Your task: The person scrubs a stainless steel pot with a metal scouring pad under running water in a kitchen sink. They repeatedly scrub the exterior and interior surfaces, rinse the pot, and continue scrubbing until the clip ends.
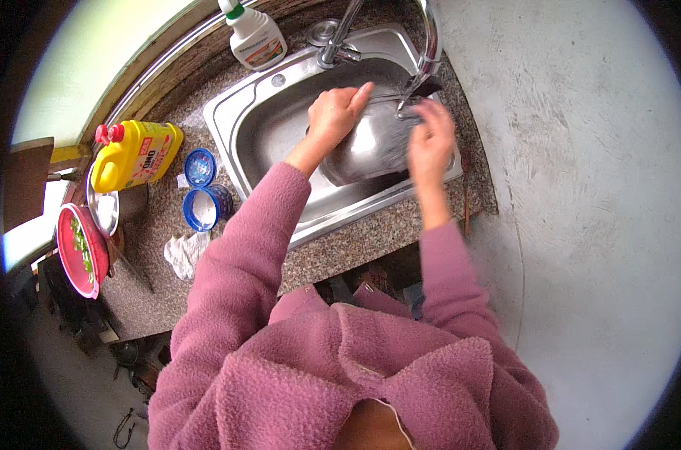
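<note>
A shiny metal vessel (366, 149), perhaps a basin or a pan, lies tilted in the stainless steel sink (262, 152). My left hand (334, 115) grips its left side, thumb pointing up; the curled fingers are partly hidden. On the right, my right hand (433, 138) is blurred by motion beside the vessel and close below the chrome faucet's spout (411, 93). Whether it holds anything is not clear. Pale streaks over the vessel's right part look like water.
Left of the sink stand an open blue tub (204, 209) of white paste or powder, its lid (199, 167), a white cloth (186, 256) and a yellow detergent jug (141, 154). A pink colander (79, 250) holds greens. Behind is a spray bottle (256, 39); a wall (571, 169) bounds the right.
</note>
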{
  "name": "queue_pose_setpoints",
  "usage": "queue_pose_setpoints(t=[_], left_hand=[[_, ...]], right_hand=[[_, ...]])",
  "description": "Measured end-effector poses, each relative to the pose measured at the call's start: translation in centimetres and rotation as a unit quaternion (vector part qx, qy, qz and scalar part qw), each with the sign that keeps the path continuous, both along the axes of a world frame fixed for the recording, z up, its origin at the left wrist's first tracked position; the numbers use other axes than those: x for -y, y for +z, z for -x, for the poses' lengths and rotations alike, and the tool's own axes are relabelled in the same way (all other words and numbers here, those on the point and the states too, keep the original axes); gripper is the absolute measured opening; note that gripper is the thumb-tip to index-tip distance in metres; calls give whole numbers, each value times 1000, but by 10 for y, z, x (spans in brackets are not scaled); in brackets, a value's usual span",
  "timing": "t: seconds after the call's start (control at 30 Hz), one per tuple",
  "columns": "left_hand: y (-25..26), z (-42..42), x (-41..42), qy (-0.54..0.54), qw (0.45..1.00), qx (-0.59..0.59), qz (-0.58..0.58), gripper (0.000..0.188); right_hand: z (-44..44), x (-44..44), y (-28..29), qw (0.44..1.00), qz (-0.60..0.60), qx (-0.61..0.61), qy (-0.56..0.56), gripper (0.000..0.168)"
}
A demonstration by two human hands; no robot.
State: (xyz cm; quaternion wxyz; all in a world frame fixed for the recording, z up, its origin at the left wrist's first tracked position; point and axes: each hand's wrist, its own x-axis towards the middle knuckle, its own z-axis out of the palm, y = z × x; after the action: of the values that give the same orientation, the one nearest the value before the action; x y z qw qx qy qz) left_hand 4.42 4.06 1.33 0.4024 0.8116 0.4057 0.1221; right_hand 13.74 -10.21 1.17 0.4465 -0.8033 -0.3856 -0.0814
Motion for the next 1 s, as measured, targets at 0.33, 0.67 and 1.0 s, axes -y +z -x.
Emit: queue_pose_setpoints(t=[0.33,0.67,1.0], left_hand=[[-59,51,-14,48,986,157,15,51],[-70,52,5,144,960,221,98,57],[-84,43,-5,160,967,198,-18,59]], right_hand=[[-26,-5,-3,993,-55,-66,76,23],[90,-60,15,963,94,151,201,22],[74,-67,11,941,61,126,309,28]])
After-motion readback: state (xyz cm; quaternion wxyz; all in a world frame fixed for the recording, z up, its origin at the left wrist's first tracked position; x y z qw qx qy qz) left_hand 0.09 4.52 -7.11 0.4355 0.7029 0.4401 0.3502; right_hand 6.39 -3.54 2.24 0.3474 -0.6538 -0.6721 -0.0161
